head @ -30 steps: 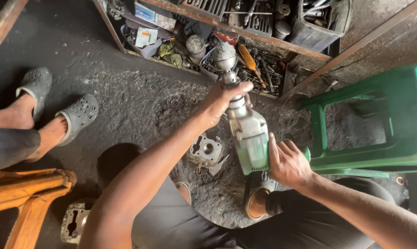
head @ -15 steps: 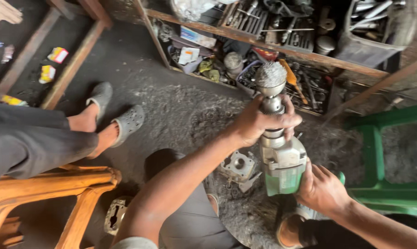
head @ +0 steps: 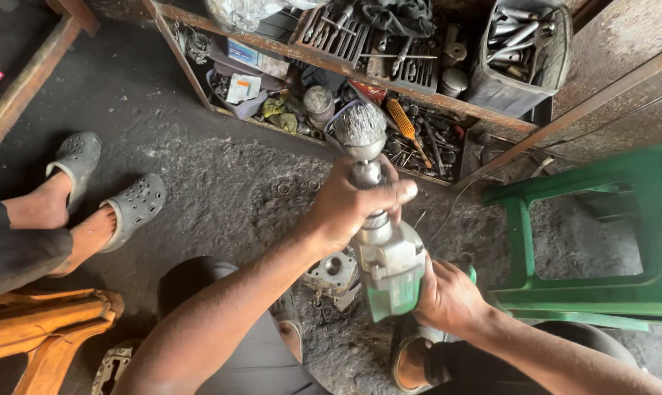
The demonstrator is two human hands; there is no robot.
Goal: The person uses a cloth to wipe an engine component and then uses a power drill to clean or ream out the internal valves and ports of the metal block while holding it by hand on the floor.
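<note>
A green and silver power grinder (head: 389, 267) points away from me, with a round wire brush wheel (head: 359, 126) on its tip. My left hand (head: 349, 208) is wrapped around the metal neck just behind the brush. My right hand (head: 448, 296) grips the green rear body of the tool. Under the tool, on the dirty floor, lies a grey metal engine part (head: 332, 274) with a round bore.
A wooden tool tray (head: 199, 69) full of screwdrivers, sockets and cans lies ahead. A green plastic stool (head: 601, 241) stands at the right. Another person's feet in grey clogs (head: 104, 194) rest at the left, above an orange wooden stool (head: 45, 329).
The view has shifted, so the tool and both hands now sit lower and more central. My left hand stays on the neck and my right hand has closed around the rear body.
</note>
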